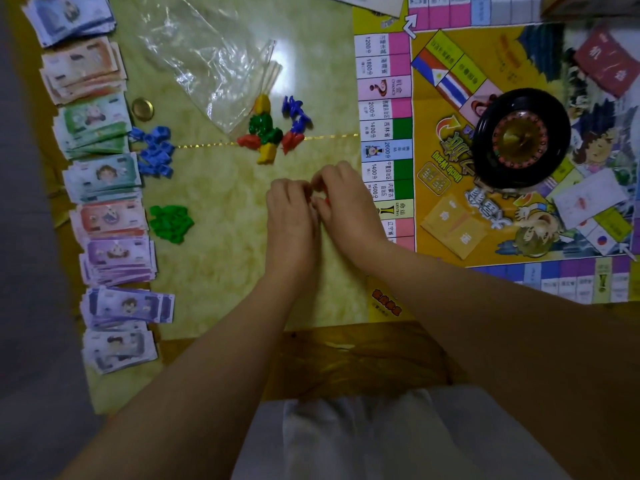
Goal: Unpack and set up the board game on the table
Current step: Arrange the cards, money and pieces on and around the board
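Note:
My left hand (292, 216) and my right hand (341, 199) meet at the middle of the table, fingers curled together round small red plastic pieces (326, 200) that barely show between them. Just beyond lies a heap of red, green, yellow and blue pawns (266, 131) beside an empty clear plastic bag (214, 60). A pile of blue houses (156, 150) and a pile of green houses (171, 223) sit to the left. The game board (450, 109) lies open on the right with a black roulette wheel (521, 136) on it.
Stacks of play money (104, 188) run in a column down the table's left edge. A round brass lid (142, 109) lies near the blue houses. Card decks (452, 226) rest on the board. The table's front edge is near my lap.

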The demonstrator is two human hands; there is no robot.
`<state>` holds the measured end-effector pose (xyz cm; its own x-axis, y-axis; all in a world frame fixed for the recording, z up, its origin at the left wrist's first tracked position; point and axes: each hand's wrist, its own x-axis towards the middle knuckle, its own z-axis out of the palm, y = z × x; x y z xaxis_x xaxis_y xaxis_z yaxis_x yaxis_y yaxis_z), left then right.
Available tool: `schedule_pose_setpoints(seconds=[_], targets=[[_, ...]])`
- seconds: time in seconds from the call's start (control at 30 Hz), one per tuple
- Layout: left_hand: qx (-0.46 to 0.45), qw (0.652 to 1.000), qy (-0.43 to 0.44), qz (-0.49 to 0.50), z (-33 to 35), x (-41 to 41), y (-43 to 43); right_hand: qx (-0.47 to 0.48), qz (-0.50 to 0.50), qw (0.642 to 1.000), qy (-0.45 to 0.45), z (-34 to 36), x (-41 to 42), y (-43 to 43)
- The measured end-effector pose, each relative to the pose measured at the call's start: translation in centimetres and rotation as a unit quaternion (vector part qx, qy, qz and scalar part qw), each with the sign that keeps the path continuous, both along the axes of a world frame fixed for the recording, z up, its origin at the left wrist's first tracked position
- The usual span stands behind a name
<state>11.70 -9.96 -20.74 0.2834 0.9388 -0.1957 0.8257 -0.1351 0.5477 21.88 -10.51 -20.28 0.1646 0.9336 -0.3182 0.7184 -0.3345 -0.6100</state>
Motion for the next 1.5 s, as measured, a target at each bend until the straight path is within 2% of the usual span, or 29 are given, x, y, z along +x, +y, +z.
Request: schedule_pose_setpoints(seconds=[0.33, 0.53, 0.63, 0.8, 1.0, 1.1, 1.2, 1.3, 1.37, 1.5], targets=[[-0.016, 0.999, -0.016, -0.045, 1.3, -1.4, 0.2, 0.0, 0.008, 1.0, 0.0, 0.8, 0.2, -0.1], [-0.021, 0.999, -0.014, -0.048, 2.0, -2.4, 0.1, 0.008, 0.01, 1.0, 0.019, 1.4, 0.6, -0.7], [-0.018, 1.0, 0.019, -0.014, 2.2, -3.2, 0.1, 0.014, -0.007, 1.0, 0.013, 2.1, 0.9, -1.0], [-0.114, 0.991, 0.024, 0.06, 2.4, -3.8, 0.0, -0.087, -0.082, 0.993, 0.014, 2.2, 0.4, -1.5], [-0.177, 0.983, -0.043, 0.02, 2.8, -1.9, 0.0, -0.121, -0.133, 0.982, 0.056, 1.7, 0.1, -0.9], [-0.179, 0.982, -0.055, 0.033, 2.8, -1.8, 0.1, -0.118, -0.087, 0.989, 0.03, 1.8, 1.0, -0.6], [-0.177, 0.981, -0.047, 0.059, 2.8, -2.4, 0.1, -0.119, 0.022, 0.992, -0.025, 1.9, 1.1, 0.0], [-0.18, 0.98, -0.054, 0.068, 2.8, -2.7, 0.3, -0.108, 0.138, 0.981, -0.088, 1.7, -0.2, 0.6], [-0.175, 0.98, -0.059, 0.079, 2.8, -2.9, 0.4, -0.094, 0.154, 0.976, -0.12, 1.6, -0.7, 0.8], [-0.152, 0.983, -0.05, 0.093, 3.0, -3.9, 0.5, -0.082, 0.149, 0.977, -0.126, 1.6, -0.4, 0.7]])
